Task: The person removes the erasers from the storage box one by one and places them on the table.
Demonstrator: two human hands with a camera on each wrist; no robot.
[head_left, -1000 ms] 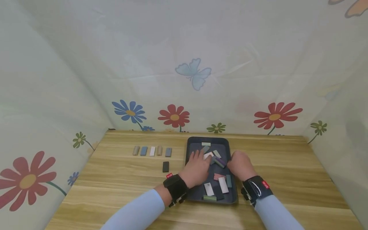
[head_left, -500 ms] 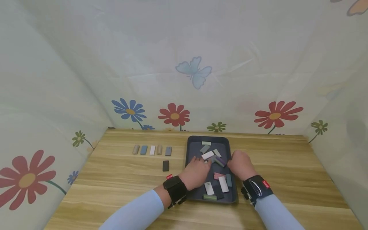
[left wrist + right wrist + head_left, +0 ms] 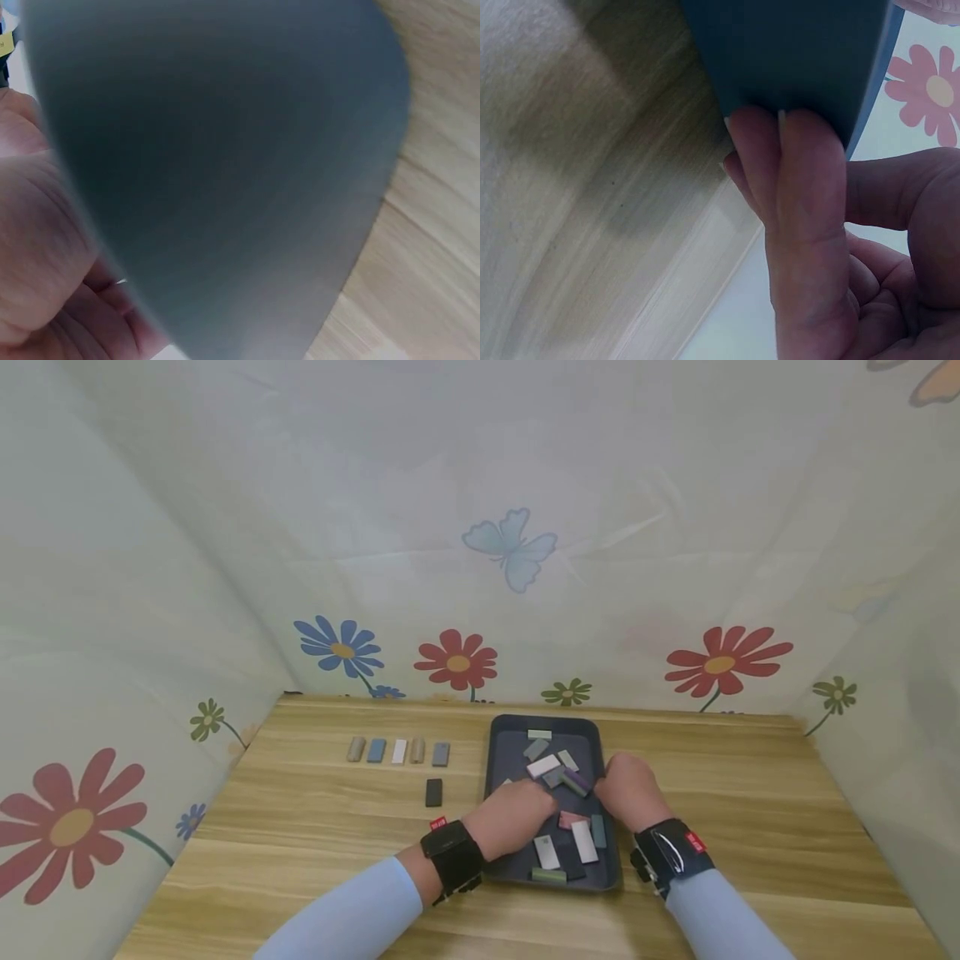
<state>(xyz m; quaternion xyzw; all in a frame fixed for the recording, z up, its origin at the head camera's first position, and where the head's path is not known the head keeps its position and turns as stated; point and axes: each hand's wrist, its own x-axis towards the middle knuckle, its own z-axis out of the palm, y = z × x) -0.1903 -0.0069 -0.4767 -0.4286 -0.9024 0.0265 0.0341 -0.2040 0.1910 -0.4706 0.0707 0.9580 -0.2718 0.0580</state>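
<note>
A dark blue-grey rectangular tray (image 3: 513, 722) holds several small flat blocks: a white block (image 3: 543, 766), a purple-and-green block (image 3: 576, 782), a pink block (image 3: 572, 819) and others. Over the tray's middle left is my left hand (image 3: 513, 814), knuckles up, its fingertips hidden in the head view. The left wrist view has the tray's outer wall (image 3: 247, 165) covering much of that hand's curled fingers (image 3: 97, 319); I cannot tell whether they hold a block. My right hand (image 3: 632, 792) pinches the tray's right rim, fingers (image 3: 810, 165) against its outer wall.
Left of the tray, a row of blocks lies on the wooden table (image 3: 315, 827), among them a blue block (image 3: 377, 750) and a white block (image 3: 400, 752). A black block (image 3: 433, 792) lies nearer me. Behind rises a flower-printed curtain (image 3: 360, 527).
My left hand has drawn back toward me from the upper blocks, its fingers curling under. The white block and its neighbours now show. My right hand stays at the rim.
</note>
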